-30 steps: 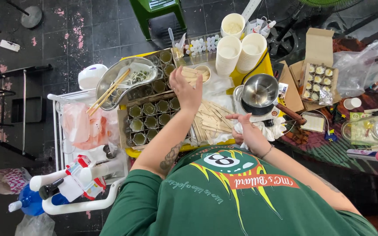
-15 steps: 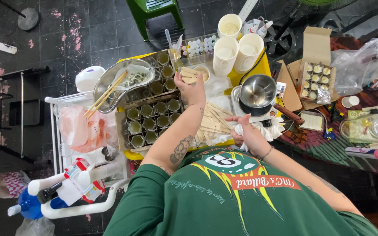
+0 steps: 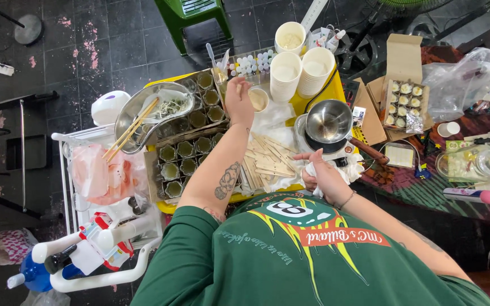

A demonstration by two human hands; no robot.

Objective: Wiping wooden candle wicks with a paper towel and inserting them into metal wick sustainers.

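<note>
The left hand (image 3: 239,102) reaches over the tin tray (image 3: 191,147), its fingers closed on a small cup (image 3: 258,100) just beyond. Keep it level. Right of the tray, the right hand (image 3: 324,175) clenches a white cloth (image 3: 348,171) below the steel bowl (image 3: 328,122).

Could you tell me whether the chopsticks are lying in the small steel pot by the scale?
No, the chopsticks lie across the wide metal bowl, while the steel pot looks empty.
</note>
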